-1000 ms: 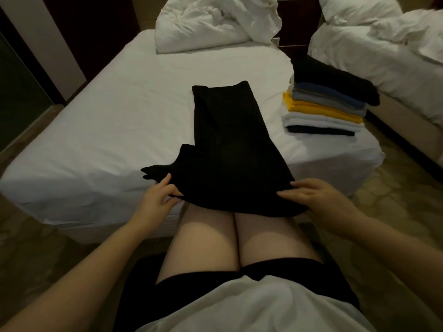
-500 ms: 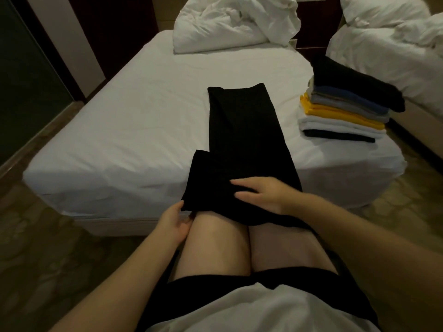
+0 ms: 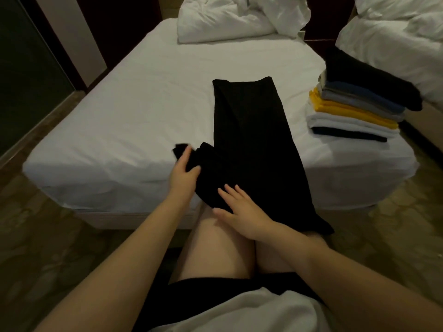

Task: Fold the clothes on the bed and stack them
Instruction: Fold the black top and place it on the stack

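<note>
1. A white-sheeted bed [image 3: 115, 121] fills the left and centre of the frame; a crumpled white duvet [image 3: 230, 20] is heaped at its far end, at the top centre.
2. Left of centre, at the bed's near edge, the left hand [image 3: 184, 174] holds a bunched corner of the black garment [image 3: 251, 140]; the thumb and fingers are curled round the cloth, and a tuft of it shows past the fingertips.
3. The black garment lies in a long, narrow strip from the middle of the bed down over the near edge and onto the seated person's bare knees, low in the centre.
4. Just right of the left hand, the right hand [image 3: 242, 212] lies flat on the garment's lower part; its fingers are straight and slightly spread, gripping nothing.
5. At the right of the frame, on the bed's near right corner, stands a stack of folded clothes [image 3: 354, 111]; black on top, then blue, grey, yellow, white and dark layers; it lies apart from the garment.
6. A second white bed [image 3: 395, 37] fills the upper right corner.
</note>
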### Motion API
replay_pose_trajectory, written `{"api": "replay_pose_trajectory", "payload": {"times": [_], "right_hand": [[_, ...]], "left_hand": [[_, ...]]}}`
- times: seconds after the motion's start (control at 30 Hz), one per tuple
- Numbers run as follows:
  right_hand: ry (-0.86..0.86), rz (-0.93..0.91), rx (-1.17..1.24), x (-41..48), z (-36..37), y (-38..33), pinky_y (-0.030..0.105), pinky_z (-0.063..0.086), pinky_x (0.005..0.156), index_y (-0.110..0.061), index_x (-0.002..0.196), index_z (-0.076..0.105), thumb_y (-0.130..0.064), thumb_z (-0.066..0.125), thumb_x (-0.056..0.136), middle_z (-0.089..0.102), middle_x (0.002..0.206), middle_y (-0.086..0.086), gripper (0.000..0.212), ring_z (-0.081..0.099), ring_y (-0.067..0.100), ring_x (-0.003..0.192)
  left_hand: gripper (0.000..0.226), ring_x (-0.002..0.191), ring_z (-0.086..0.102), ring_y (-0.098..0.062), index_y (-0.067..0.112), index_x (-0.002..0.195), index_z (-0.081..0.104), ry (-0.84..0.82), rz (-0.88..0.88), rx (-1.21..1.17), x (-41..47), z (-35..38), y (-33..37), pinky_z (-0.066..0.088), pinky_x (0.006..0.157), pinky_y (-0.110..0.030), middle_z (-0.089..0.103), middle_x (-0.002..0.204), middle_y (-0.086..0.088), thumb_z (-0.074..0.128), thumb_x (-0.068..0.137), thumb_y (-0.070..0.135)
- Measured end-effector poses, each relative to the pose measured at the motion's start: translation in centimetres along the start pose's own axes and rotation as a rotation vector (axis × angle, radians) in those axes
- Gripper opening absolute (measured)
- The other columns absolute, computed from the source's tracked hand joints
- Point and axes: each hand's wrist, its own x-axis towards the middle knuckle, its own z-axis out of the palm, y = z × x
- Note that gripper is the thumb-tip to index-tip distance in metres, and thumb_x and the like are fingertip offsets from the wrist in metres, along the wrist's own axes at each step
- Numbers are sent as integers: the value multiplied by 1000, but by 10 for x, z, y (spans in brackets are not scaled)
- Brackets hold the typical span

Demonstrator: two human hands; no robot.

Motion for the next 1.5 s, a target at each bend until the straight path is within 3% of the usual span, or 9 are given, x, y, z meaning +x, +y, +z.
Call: {"api": "replay_pose_trajectory", "payload": {"times": [0.13,0.27,0.37,0.43,0.53,0.73,1.03,1.23,1.5], "right_hand": [[-37,-35,-104,-12,-7,-8,29,2,116,-18,151,10,-52,33,97,5,159,1,68,-1,18,146],[-7,-121,-79,-49,-23,3,29,35,106,-21,146,30,-40,44,97,35,149,1,55,37,17,132],[176,-156,-28,-66,-38,19,27,44,71,-26,99,68,-28,49,95,67,97,-6,19,58,9,87],[328,-50,22,-60,-48,32,25,36,60,-29,75,63,-25,50,94,58,73,-12,23,53,5,68],[449,171,215,-33,-63,52,33,45,69,-22,103,63,-27,51,94,62,85,-6,15,60,18,81],[161,404,360,29,-79,80,35,45,80,-17,143,27,-48,46,94,48,130,9,61,52,23,97],[82,192,114,41,-74,73,31,44,86,-18,139,37,-27,61,91,49,132,10,54,53,27,112],[172,291,-34,43,-66,63,40,49,90,-18,143,27,-38,66,85,45,132,14,72,53,33,112],[240,65,409,35,-63,58,27,40,103,-22,133,50,-2,55,90,48,138,3,48,45,21,127]], "left_hand": [[55,137,30,-15,22,144,31,-571,192,311,-16,39,40,24,109,-21,33,148,-1,52,94,14],[63,143,11,-11,35,147,19,-965,216,738,-31,72,36,14,108,-19,15,156,3,52,94,35],[69,143,17,-10,40,146,9,-851,400,748,-34,65,16,20,114,-27,18,156,5,49,90,47],[72,139,27,-17,37,147,11,-638,519,786,-34,51,3,29,111,-36,27,153,0,38,83,58],[79,130,38,-27,23,148,19,-384,409,789,-40,35,-15,35,106,-39,37,145,-10,43,81,57],[75,121,46,-28,25,146,25,-330,278,701,-52,29,-24,43,96,-41,49,135,-5,58,82,47],[76,108,53,-28,23,145,24,-321,253,744,-60,27,-11,36,72,-24,54,123,-12,65,81,25],[70,114,52,-27,15,145,26,-329,263,847,-64,26,-3,37,79,-24,54,128,-13,61,85,19],[49,105,53,-26,14,134,41,-354,301,920,-69,25,8,28,66,-20,56,121,-10,54,87,12]]}}
